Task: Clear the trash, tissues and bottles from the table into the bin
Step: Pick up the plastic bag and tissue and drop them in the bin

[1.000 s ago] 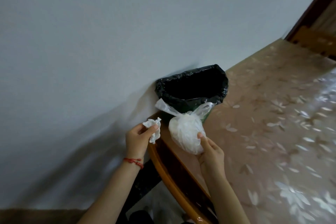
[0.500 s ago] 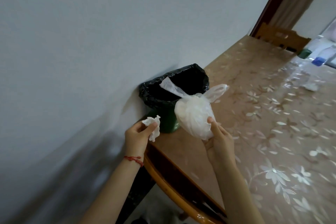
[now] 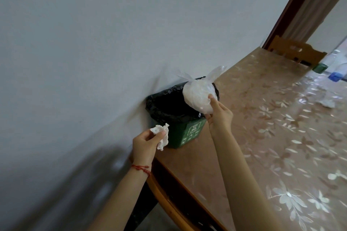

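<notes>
Right hand (image 3: pixel 218 116) pinches the tied plastic bag (image 3: pixel 199 97) btwn thumb & fingertips, now lifted up over the bin (image 3: pixel 187 133) mouth. 1 s ago the bag hung lower, in front of the bin's near rim; half a sec ago it was level w/ the rim. So it's been raised & carried fwd, knot ears pointing up. Bag isn't in yet, but looks lined up w/ the black liner (image 3: pixel 165 107); prob just needs a release to drop in.

Left hand (image 3: pixel 144 144) grips a crumpled tissue (image 3: pixel 161 136) btwn thumb & curled fingers, held beside the bin's left side, off the worktop (image 3: pixel 262 137) edge. Barely moved vs the earlier frames, so it's waiting its turn; likely goes in after the bag.

Bin sits on the worktop corner against the wall (image 3: pixel 93 43).

Still left further along the worktop: another crumpled tissue (image 3: pixel 327 103), plus bottles at the far end w/ a blue cap (image 3: pixel 336 76) & green cap (image 3: pixel 321 67). Task prob early to mid stage.
</notes>
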Tool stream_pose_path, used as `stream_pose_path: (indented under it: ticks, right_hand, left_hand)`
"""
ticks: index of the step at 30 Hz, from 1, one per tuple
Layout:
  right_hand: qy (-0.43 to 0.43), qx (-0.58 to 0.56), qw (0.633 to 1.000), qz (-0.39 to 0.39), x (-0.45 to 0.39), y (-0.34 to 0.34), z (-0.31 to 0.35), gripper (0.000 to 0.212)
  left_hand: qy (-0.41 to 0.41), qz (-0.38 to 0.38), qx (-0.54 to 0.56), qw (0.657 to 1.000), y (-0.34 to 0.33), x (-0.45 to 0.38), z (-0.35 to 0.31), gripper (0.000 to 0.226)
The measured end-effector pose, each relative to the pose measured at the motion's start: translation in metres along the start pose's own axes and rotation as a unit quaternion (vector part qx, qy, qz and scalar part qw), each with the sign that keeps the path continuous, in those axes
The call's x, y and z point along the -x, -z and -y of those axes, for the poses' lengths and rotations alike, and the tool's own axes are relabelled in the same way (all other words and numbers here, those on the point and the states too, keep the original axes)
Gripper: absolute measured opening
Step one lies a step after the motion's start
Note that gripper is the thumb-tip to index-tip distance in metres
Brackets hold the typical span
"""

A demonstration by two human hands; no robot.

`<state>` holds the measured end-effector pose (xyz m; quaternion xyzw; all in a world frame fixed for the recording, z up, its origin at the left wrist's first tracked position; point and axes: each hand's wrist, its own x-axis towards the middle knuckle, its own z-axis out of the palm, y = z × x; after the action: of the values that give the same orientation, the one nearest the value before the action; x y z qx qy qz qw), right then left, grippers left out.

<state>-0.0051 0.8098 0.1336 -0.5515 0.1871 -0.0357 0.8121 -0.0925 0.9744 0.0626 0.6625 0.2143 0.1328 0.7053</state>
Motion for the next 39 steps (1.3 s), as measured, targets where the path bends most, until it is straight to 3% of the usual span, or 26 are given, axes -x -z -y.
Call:
stream_pose_path:
  ticks: [4, 6, 10, 14, 17, 21, 24, 27, 31, 35, 39]
  right_hand:
    - [0.002, 0.045, 0.999, 0.008, -0.012, -0.006, -0.006, 0.017]
    - [-0.005, 0.038, 0.999, 0.024, -0.013, -0.006, -0.008, 0.036]
    - [0.000, 0.065, 0.996, 0.054, -0.007, 0.002, -0.013, 0.047]
    - [0.085, 0.199, 0.976, 0.039, 0.005, 0.019, -0.024, 0.045]
    - [0.185, 0.336, 0.922, 0.053, 0.020, 0.035, -0.039, 0.041]
    - [0.325, 0.540, 0.772, 0.086, 0.038, 0.059, -0.060, 0.042]
    - [0.383, 0.610, 0.685, 0.114, 0.047, 0.075, -0.071, 0.041]
    - [0.399, 0.662, 0.623, 0.121, 0.050, 0.084, -0.077, 0.044]
    - [0.408, 0.682, 0.593, 0.127, 0.052, 0.088, -0.080, 0.048]
    - [0.393, 0.681, 0.603, 0.136, 0.052, 0.090, -0.082, 0.049]
    - [0.373, 0.685, 0.610, 0.142, 0.052, 0.091, -0.082, 0.045]
  left_hand:
    - [0.008, -0.004, -0.021, 1.000, -0.001, 0.001, -0.001, 0.014]
    - [0.009, -0.006, -0.024, 1.000, -0.002, 0.001, -0.001, 0.016]
    - [0.002, -0.008, -0.017, 1.000, -0.003, 0.001, -0.001, 0.015]
    - [-0.003, -0.010, -0.018, 1.000, -0.006, 0.000, 0.001, 0.019]
    - [0.002, -0.008, -0.012, 1.000, -0.007, -0.003, 0.002, 0.019]
    - [0.001, -0.001, -0.010, 1.000, -0.010, -0.005, 0.001, 0.018]
    - [-0.003, 0.005, -0.007, 1.000, -0.015, -0.007, -0.004, 0.023]
    - [-0.018, 0.009, 0.003, 1.000, -0.022, -0.010, -0.011, 0.026]
    - [-0.052, 0.020, 0.004, 0.998, -0.035, -0.021, -0.028, 0.027]
    - [-0.091, 0.031, -0.011, 0.995, -0.051, -0.040, -0.051, 0.038]
    - [-0.077, 0.023, -0.018, 0.997, -0.066, -0.065, -0.066, 0.036]
